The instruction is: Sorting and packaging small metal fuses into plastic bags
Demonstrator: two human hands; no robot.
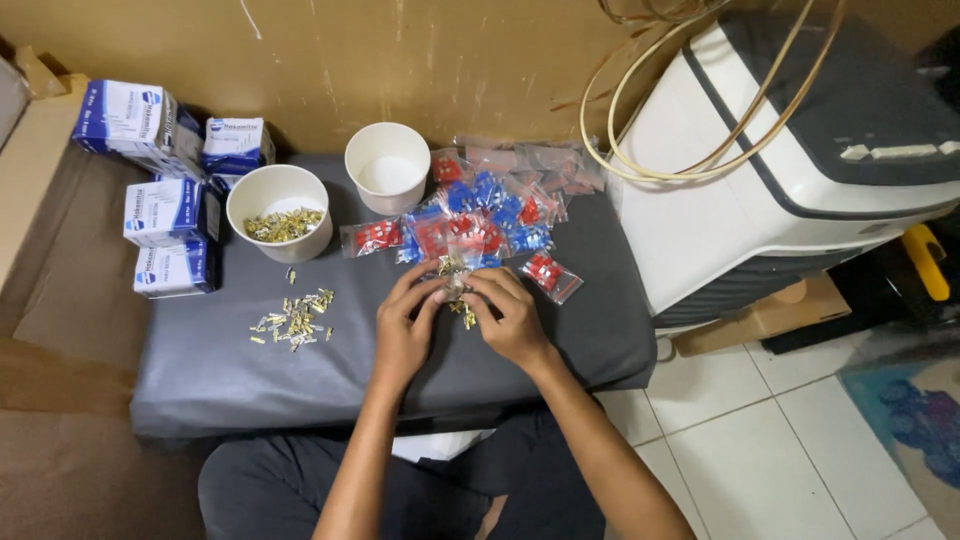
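Surface: a grey cushion point(200, 370) is laid on the floor against a brown wall.
Upper left: blue-and-white boxes point(165, 210) are stacked at the cushion's edge.
Cups: a cup of brass terminals point(279, 212) is set left of an empty cup point(387, 167).
Loose terminals point(295, 320): scattered left of centre.
Left hand point(405, 325): closed on a small bag point(455, 283) at centre.
Right hand point(510, 315): pinched on the same bag.
Bag pile point(480, 225): red and blue packets are heaped just above the hands.
Right: a white machine point(780, 150) is seen.
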